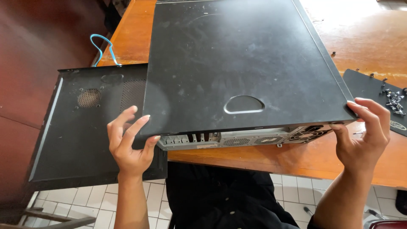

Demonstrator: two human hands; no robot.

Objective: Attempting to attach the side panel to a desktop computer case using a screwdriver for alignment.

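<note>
A dusty black desktop computer case (237, 63) lies flat on a wooden table (296, 157), its rear panel with vents and slots (246, 139) facing me. My left hand (129, 142) grips the case's near left corner, fingers spread up over the top panel. My right hand (366, 133) grips the near right corner. A detached black side panel (85, 127) with perforated vent holes sticks out to the left, past the table edge, partly under the case.
A black mat (373, 91) with several small screws (394, 99) lies on the table at the right. A blue cable loop (104, 44) shows at the table's left edge. White floor tiles (93, 199) lie below; my dark clothing shows at the bottom centre.
</note>
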